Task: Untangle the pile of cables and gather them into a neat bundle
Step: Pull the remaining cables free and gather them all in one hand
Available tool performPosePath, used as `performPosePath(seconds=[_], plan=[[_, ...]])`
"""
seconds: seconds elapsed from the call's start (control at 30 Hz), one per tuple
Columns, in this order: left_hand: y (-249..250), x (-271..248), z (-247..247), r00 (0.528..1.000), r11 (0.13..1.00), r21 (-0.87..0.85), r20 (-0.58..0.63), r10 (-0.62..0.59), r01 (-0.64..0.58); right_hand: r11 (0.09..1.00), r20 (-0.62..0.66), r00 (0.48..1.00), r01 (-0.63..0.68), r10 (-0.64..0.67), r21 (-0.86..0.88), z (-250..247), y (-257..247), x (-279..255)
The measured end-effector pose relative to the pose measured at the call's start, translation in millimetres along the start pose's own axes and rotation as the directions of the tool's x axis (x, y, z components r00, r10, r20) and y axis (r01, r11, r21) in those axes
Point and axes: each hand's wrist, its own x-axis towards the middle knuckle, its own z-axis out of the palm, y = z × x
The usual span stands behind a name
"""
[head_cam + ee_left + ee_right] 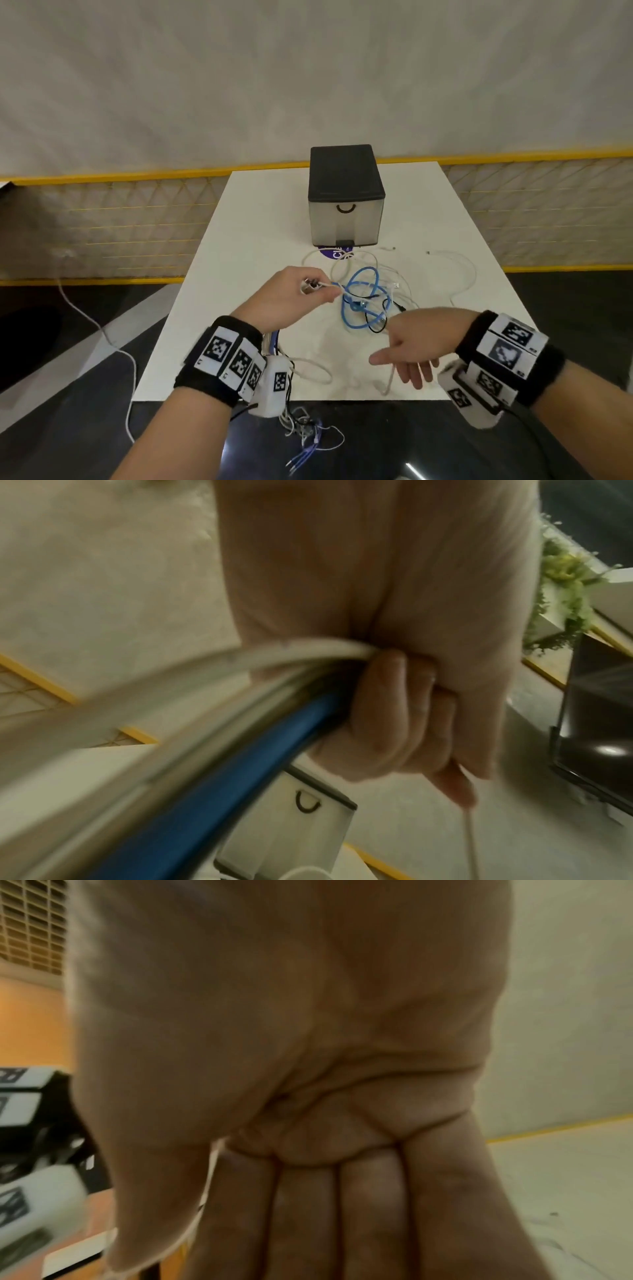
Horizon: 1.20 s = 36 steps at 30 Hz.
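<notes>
A tangle of blue, white and black cables (366, 298) lies in the middle of the white table (260, 212). My left hand (294, 294) hovers at the tangle's left side and pinches a white cable's plug end (310, 285). In the left wrist view its curled fingers (387, 715) also grip a bunch of white and blue cables (240, 739) that hangs down past my wrist. My right hand (414, 346) is below and right of the tangle, fingers straight, palm (308, 1042) empty. A white cable (390, 380) lies under its fingers.
A small drawer box (346, 195) with a black top stands at the back of the table, with a purple sticker (334, 254) at its base. More white cables (455, 270) trail to the right. Loose cable ends (308, 438) dangle below the table's near edge.
</notes>
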Motion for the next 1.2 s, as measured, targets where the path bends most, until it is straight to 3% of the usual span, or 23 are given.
performPosePath(seconds=[0.03, 0.1, 0.17, 0.23, 0.33, 0.43, 0.53, 0.63, 0.73, 0.8, 0.87, 0.97, 1.03, 1.13, 1.2], plan=[[3.8, -4.6, 2.6, 0.997, 1.000, 0.019, 0.072, -0.006, 0.005, 0.999, -0.012, 1.000, -0.010, 0.010, 0.033, -3.5, -3.2, -6.7], [9.4, -11.4, 7.1, 0.984, 0.999, 0.049, 0.180, -0.002, -0.007, 1.000, -0.170, 0.985, 0.014, -0.010, 0.025, -10.4, -9.5, -16.3], [13.1, -16.6, 9.6, 0.975, 0.999, 0.041, 0.221, 0.018, -0.028, 0.996, -0.440, 0.894, 0.055, -0.083, -0.077, -13.9, -13.0, -15.1], [15.6, -19.2, 9.8, 0.976, 0.998, -0.003, 0.211, 0.056, -0.057, 0.984, -0.575, 0.799, 0.130, -0.176, -0.122, -12.1, -16.7, -6.3], [18.3, -21.0, 9.1, 0.982, 0.980, -0.171, 0.138, 0.131, -0.107, 0.948, -0.521, 0.807, 0.318, -0.279, -0.017, -0.4, -29.7, 6.4], [24.4, -21.5, 8.5, 0.983, 0.946, -0.269, -0.022, 0.183, -0.182, 0.911, -0.471, 0.826, 0.400, -0.309, 0.103, 19.0, -48.4, 19.6], [28.1, -20.0, 12.7, 0.964, 0.887, -0.390, -0.186, 0.190, -0.250, 0.890, -0.476, 0.822, 0.429, -0.313, 0.156, 42.7, -56.6, 42.8], [24.5, -19.3, 16.2, 0.931, 0.817, -0.496, -0.341, 0.127, -0.293, 0.895, -0.559, 0.789, 0.412, -0.255, 0.174, 63.7, -47.8, 57.4], [17.6, -20.9, 16.9, 0.897, 0.787, -0.529, -0.437, 0.069, -0.318, 0.961, -0.516, 0.838, 0.261, -0.179, 0.090, 75.1, -25.8, 61.8], [14.6, -18.8, 18.7, 0.889, 0.796, -0.519, -0.455, 0.052, -0.312, 0.937, -0.498, 0.845, 0.310, -0.196, 0.157, 76.9, -19.6, 59.4], [13.9, -15.7, 25.4, 0.895, 0.810, -0.508, -0.443, 0.045, -0.293, 0.837, -0.595, 0.770, 0.469, -0.231, 0.282, 71.1, -28.7, 53.7], [18.1, -12.1, 40.4, 0.914, 0.784, -0.557, -0.403, 0.034, -0.274, 0.764, -0.699, 0.655, 0.597, -0.289, 0.244, 62.1, -45.7, 58.4], [22.5, -9.1, 45.3, 0.910, 0.767, -0.582, -0.415, 0.003, -0.268, 0.798, -0.678, 0.668, 0.569, -0.306, 0.200, 62.1, -47.9, 66.8], [23.8, -1.7, 40.9, 0.879, 0.754, -0.609, -0.469, -0.090, -0.248, 0.938, -0.540, 0.803, 0.341, -0.251, 0.070, 65.7, -22.4, 75.7], [19.7, 4.1, 34.7, 0.860, 0.759, -0.607, -0.494, -0.130, -0.234, 0.982, -0.483, 0.857, 0.182, -0.178, -0.038, 66.1, 2.0, 77.8]])
